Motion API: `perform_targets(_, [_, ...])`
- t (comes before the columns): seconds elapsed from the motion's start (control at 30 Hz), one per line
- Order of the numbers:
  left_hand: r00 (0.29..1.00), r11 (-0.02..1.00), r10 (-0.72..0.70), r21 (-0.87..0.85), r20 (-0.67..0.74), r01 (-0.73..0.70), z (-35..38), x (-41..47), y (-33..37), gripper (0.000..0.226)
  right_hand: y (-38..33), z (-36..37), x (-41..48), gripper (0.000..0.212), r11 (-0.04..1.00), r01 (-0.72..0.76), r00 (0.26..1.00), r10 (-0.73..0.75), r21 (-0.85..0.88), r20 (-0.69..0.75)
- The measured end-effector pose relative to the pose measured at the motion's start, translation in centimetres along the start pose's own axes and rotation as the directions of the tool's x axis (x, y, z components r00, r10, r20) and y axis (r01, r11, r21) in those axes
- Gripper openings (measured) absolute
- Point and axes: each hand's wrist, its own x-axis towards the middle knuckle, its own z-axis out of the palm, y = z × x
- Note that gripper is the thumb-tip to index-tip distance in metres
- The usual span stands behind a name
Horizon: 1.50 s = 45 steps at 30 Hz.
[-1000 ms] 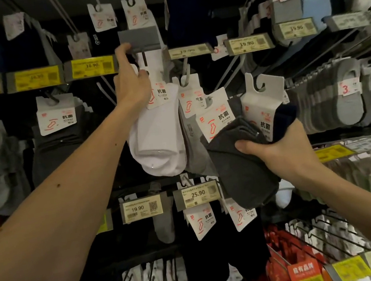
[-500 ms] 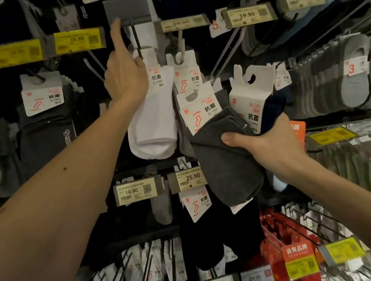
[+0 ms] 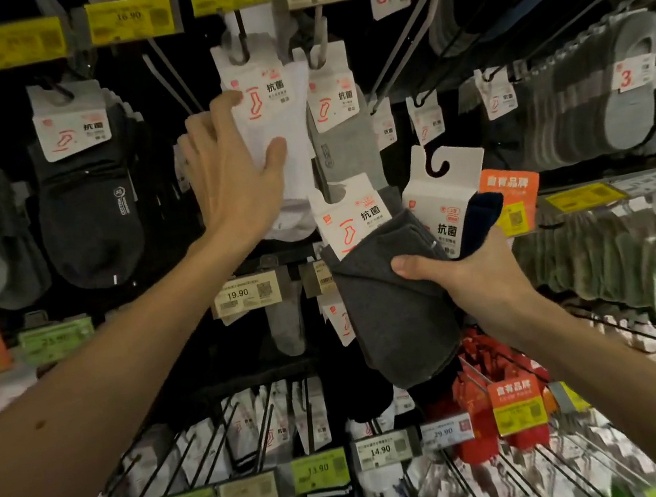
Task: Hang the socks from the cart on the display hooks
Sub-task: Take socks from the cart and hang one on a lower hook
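White socks (image 3: 297, 155) hang on display hook (image 3: 243, 41), with a grey pair (image 3: 346, 156) just beside them. Your left hand (image 3: 235, 168) is spread open, thumb and fingertips touching the white pack. Your right hand (image 3: 475, 275) grips dark grey socks (image 3: 396, 314) plus a navy pack (image 3: 480, 212), carded tops up.

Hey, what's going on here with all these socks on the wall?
A person is stocking a shop's sock display. Their left hand rests flat against a pack of white socks, which hangs on a display hook in the upper row. Their right hand grips two more carded packs, dark grey socks in front and navy socks behind, neither hung yet. A pack of light grey socks hangs on the next hook.
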Motion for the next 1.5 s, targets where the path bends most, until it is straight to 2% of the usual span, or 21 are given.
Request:
perform_targets(0.07, [0.995,0.981,-0.048,-0.184,0.082,0.062,-0.8,-3.7,0.6,0.04,0.3,0.5,-0.7,0.058,0.999,-0.015,1.0,0.015,0.038,-0.011])
perform_targets(0.13, [0.95,0.915,-0.196,-0.304,0.242,0.266,-1.6,-7.6,1.1,0.034,0.4,1.3,-1.4,0.061,0.997,-0.021,1.0,0.021,0.079,-0.005])
perform_targets(0.17, [0.895,0.852,-0.291,-0.335,0.338,0.403,-1.8,-9.4,1.1,0.036,0.6,1.7,-1.8,0.062,0.995,-0.027,1.0,0.027,0.095,0.005])
perform_targets(0.23, [0.707,0.621,-0.426,-0.386,0.565,0.682,-2.4,-12.1,1.0,0.045,0.7,2.8,-2.7,0.063,0.989,-0.046,0.999,0.043,0.14,0.019])
perform_targets(0.27, [0.604,0.484,-0.435,-0.393,0.668,0.782,-2.8,-12.8,0.9,0.045,0.9,3.4,-3.1,0.065,0.986,-0.054,0.998,0.052,0.157,0.021])
perform_targets(0.3, [0.535,0.375,-0.417,-0.397,0.735,0.838,-3.2,-13.3,0.6,0.04,1.0,4.0,-3.7,0.066,0.985,-0.06,0.998,0.055,0.161,0.031])
perform_targets(0.33, [0.501,0.305,-0.391,-0.405,0.772,0.862,-3.7,-13.5,0.3,0.035,1.2,4.7,-4.2,0.065,0.987,-0.059,0.998,0.052,0.151,0.045])
perform_targets(0.4, [0.5,0.252,-0.36,-0.434,0.787,0.865,-4.5,-13.7,-0.4,0.03,1.5,5.8,-5.3,0.058,0.993,-0.03,0.996,0.019,0.118,0.091])
perform_targets(0.5, [0.546,0.269,-0.288,-0.481,0.787,0.835,-6.0,-13.9,-2.0,0.024,1.8,6.8,-6.5,0.049,0.974,-0.073,0.988,0.04,0.214,0.152])
perform_targets(0.57, [0.54,0.29,-0.182,-0.48,0.822,0.828,-7.1,-14.1,-3.5,0.03,1.7,7.1,-6.9,0.057,0.922,-0.189,0.973,0.128,0.339,0.193])
perform_targets(0.63, [0.515,0.327,-0.111,-0.458,0.85,0.827,-7.9,-14.6,-4.9,0.036,1.6,7.6,-7.4,0.055,0.912,-0.244,0.96,0.179,0.33,0.217])
perform_targets(0.73, [0.532,0.376,-0.095,-0.465,0.841,0.802,-8.7,-15.5,-6.0,0.036,1.6,8.5,-7.9,0.034,0.949,-0.202,0.97,0.16,0.241,0.185])
perform_targets(0.93, [0.605,0.348,-0.245,-0.514,0.757,0.784,-8.9,-16.6,-7.2,0.029,1.8,9.7,-8.2,0.033,0.952,-0.241,0.961,0.206,0.189,0.186])
perform_targets(1.03, [0.574,0.269,-0.315,-0.509,0.756,0.818,-9.2,-16.8,-7.7,0.032,2.1,10.5,-8.1,0.024,0.958,-0.256,0.957,0.233,0.126,0.174])
perform_targets(1.17, [0.537,0.224,-0.384,-0.488,0.751,0.843,-9.9,-17.1,-8.4,0.02,2.5,11.6,-8.1,0.016,0.952,-0.287,0.951,0.27,0.104,0.15])
perform_targets(1.33, [0.52,0.254,-0.491,-0.455,0.699,0.853,-11.2,-18.5,-10.3,0.017,3.3,13.6,-9.2,0.011,0.955,-0.297,0.942,0.288,0.026,0.173])
perform_targets(1.4, [0.492,0.247,-0.529,-0.429,0.692,0.869,-11.6,-19.9,-11.2,0.023,3.9,14.4,-10.2,0.012,0.942,-0.335,0.924,0.322,0.031,0.205])
perform_targets(1.5, [0.481,0.299,-0.558,-0.377,0.676,0.877,-12.1,-22.8,-12.9,0.029,5.7,15.4,-11.9,0.015,0.927,-0.373,0.893,0.367,-0.029,0.261])
